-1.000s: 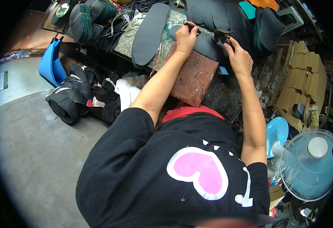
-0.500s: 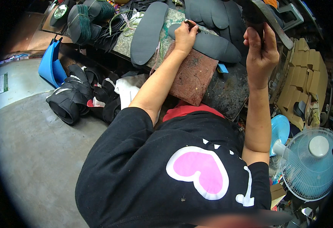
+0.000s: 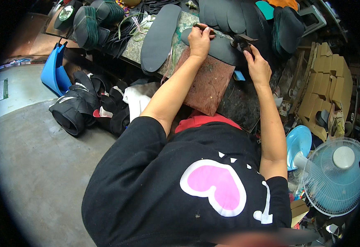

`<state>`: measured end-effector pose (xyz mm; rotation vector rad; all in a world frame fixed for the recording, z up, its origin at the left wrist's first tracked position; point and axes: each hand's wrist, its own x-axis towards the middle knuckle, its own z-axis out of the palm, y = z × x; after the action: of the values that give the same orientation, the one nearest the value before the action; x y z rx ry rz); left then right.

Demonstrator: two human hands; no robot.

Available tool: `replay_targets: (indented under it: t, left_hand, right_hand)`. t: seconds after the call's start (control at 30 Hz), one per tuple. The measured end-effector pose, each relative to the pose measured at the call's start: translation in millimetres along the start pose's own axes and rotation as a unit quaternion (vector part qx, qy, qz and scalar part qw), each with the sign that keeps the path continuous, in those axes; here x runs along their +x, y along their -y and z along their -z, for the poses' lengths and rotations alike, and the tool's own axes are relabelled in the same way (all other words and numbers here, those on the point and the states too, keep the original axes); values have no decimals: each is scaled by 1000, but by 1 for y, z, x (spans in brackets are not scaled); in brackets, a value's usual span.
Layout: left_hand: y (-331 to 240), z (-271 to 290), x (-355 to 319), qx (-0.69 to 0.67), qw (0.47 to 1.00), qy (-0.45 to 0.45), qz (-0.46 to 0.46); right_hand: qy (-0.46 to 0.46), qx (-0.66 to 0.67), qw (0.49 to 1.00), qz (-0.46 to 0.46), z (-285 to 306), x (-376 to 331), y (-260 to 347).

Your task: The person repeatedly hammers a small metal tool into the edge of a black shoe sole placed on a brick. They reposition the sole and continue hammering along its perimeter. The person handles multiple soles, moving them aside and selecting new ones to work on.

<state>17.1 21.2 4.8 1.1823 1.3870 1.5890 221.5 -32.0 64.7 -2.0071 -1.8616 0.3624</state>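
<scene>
Gripping a tool [image 3: 198,26], left fingers [image 3: 205,32] overlie the grey sole [image 3: 225,51].

Dark hammer [image 3: 242,43] over grey sole [image 3: 222,47]

Head-worn fisheye view, looking steeply down: the shirt [image 3: 147,185] close in the foreground, left hand [image 3: 199,42] and right hand [image 3: 257,70] farther off, worktop [image 3: 135,51] near the top, corners black.

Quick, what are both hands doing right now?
Left hand: closed around a small rod-like tool.
Right hand: closed, holding a dark hammer-like tool.
</scene>
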Motion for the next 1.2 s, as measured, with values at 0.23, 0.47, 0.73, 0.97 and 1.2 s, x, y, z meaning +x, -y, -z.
replay_targets:
  t: [0.23,0.47,0.73,0.97,1.2]
  left_hand:
    - [-4,1,-2,41,998,46,-7]
    - [-7,-8,-5,282,927,63,-239]
    - [-6,-10,-9,262,946,34,-186]
    - [-3,10,-3,-84,993,-78,-22]
    - [-2,19,1,42,999,-30,18]
  right_hand:
    - [-38,80,996,3,27,3,25]
    - [-231,202,912,273,45,0,48]
    - [-12,-25,999,32,10,5,16]
    - [7,-51,998,23,0,2,11]
    - [0,-29,999,30,13,6,19]
